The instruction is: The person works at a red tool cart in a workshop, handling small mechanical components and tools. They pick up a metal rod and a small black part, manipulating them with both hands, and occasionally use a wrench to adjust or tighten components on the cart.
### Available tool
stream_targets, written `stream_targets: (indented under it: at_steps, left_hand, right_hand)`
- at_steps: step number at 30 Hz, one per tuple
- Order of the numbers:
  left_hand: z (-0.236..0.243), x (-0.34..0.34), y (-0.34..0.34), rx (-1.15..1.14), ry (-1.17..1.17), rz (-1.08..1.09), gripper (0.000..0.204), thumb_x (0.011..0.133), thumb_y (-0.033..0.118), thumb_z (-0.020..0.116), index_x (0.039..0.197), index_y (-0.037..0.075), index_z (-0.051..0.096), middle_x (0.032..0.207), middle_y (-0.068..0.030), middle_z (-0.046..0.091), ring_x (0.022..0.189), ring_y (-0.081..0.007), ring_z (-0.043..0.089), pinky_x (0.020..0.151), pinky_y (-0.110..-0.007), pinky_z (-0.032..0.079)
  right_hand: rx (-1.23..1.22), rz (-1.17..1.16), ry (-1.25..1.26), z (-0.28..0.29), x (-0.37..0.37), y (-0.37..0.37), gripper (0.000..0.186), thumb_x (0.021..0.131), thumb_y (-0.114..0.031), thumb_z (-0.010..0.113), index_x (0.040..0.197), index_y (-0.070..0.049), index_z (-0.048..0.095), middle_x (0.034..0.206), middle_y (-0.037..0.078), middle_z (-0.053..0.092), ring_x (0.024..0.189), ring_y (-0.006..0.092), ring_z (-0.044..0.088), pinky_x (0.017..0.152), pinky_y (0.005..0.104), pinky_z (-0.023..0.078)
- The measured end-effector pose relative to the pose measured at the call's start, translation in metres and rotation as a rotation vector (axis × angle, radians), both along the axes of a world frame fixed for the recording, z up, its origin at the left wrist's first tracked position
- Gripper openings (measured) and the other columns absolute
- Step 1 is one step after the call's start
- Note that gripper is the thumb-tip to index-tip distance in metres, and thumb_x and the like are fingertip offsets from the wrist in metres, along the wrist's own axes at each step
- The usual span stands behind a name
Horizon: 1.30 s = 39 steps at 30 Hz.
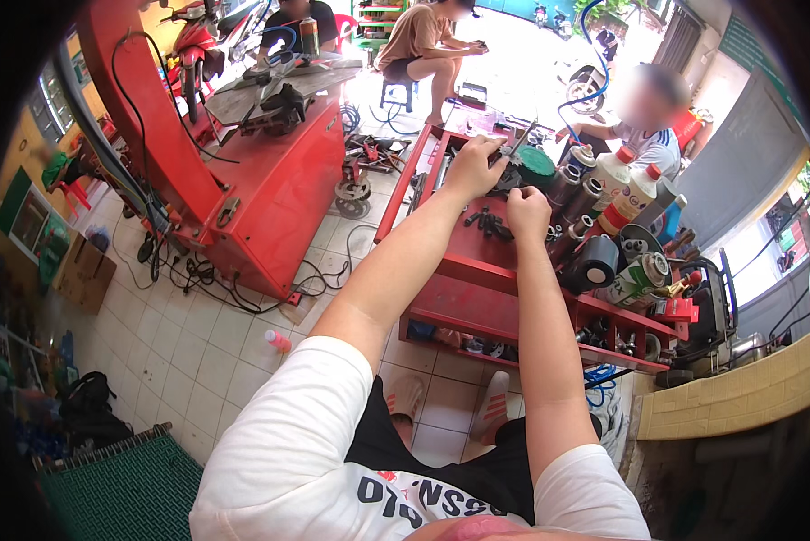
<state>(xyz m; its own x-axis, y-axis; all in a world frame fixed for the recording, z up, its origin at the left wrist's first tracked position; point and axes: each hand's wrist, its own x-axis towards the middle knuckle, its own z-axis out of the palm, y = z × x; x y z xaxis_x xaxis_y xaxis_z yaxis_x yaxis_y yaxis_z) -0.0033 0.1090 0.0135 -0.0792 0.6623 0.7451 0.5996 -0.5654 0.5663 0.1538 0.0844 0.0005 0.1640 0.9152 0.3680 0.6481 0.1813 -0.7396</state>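
Note:
My left hand (pixel 477 169) reaches over a red tool cart (pixel 466 251), fingers curled at a dark object with a thin rod (pixel 522 135) rising beside it; what exactly it grips is unclear. Lower and to the right, my right hand (pixel 528 213) is closed at a dark item (pixel 504 185), partly hidden by the fingers. A round green lid or container (pixel 535 165) lies just beyond both hands. Several small black pieces (pixel 484 220) lie loose on the cart. Spray cans (pixel 635 279) and white bottles with red caps (pixel 641 187) crowd its right side.
A red machine (pixel 270 207) stands left, with cables (pixel 251 298) on the tiled floor. A person sits at right (pixel 653 135) beyond the bottles, another on a stool (pixel 414 45), others behind the machine and far left. A green woven seat (pixel 116 487) is at lower left.

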Motion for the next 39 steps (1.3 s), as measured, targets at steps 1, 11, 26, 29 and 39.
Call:
stream_targets:
  at_steps: [1, 11, 26, 29, 39]
  left_hand:
    - [0.000, 0.000, 0.000, 0.000, 0.001, 0.006, 0.042, 0.091, 0.022, 0.076, 0.129, 0.002, 0.073, 0.119, -0.0211, 0.070, 0.111, -0.0385, 0.069, 0.099, -0.044, 0.054]
    - [-0.004, -0.003, 0.005, 0.003, -0.047, 0.004, 0.040, 0.089, 0.017, 0.078, 0.127, 0.004, 0.075, 0.106, -0.0179, 0.071, 0.101, -0.0349, 0.069, 0.091, -0.044, 0.055]
    - [0.000, -0.006, 0.001, -0.099, -0.114, 0.044, 0.034, 0.091, 0.026, 0.079, 0.117, 0.004, 0.078, 0.105, -0.0157, 0.079, 0.095, -0.0298, 0.077, 0.087, -0.040, 0.059]
    - [0.002, -0.001, -0.004, -0.248, -0.103, 0.071, 0.041, 0.093, 0.035, 0.078, 0.120, 0.004, 0.077, 0.105, -0.0175, 0.080, 0.096, -0.0303, 0.078, 0.089, -0.040, 0.060]
    - [-0.013, -0.012, 0.008, -0.313, -0.101, -0.074, 0.051, 0.089, 0.019, 0.079, 0.136, 0.000, 0.069, 0.112, -0.0201, 0.079, 0.103, -0.0262, 0.079, 0.092, -0.036, 0.061]
  right_hand:
    - [0.001, 0.002, 0.002, 0.000, 0.000, -0.001, 0.038, 0.090, -0.031, 0.064, 0.103, 0.002, 0.078, 0.101, 0.026, 0.077, 0.101, 0.0419, 0.075, 0.095, 0.0480, 0.056]
    - [-0.030, 0.005, -0.029, 0.005, -0.001, -0.005, 0.041, 0.088, -0.036, 0.066, 0.098, 0.001, 0.080, 0.098, 0.026, 0.077, 0.099, 0.0411, 0.075, 0.094, 0.0475, 0.057]
    - [0.030, 0.152, -0.133, -0.009, -0.007, 0.003, 0.031, 0.092, -0.026, 0.066, 0.103, 0.002, 0.077, 0.101, 0.025, 0.076, 0.099, 0.0407, 0.074, 0.091, 0.0477, 0.057]
    - [0.049, 0.166, -0.127, -0.014, -0.003, 0.007, 0.028, 0.094, -0.023, 0.066, 0.104, 0.002, 0.075, 0.103, 0.026, 0.075, 0.101, 0.0421, 0.073, 0.091, 0.0489, 0.056]
    - [0.035, 0.186, -0.109, -0.009, -0.007, 0.003, 0.032, 0.096, -0.025, 0.062, 0.110, 0.000, 0.076, 0.105, 0.026, 0.075, 0.103, 0.0433, 0.073, 0.093, 0.0502, 0.056]
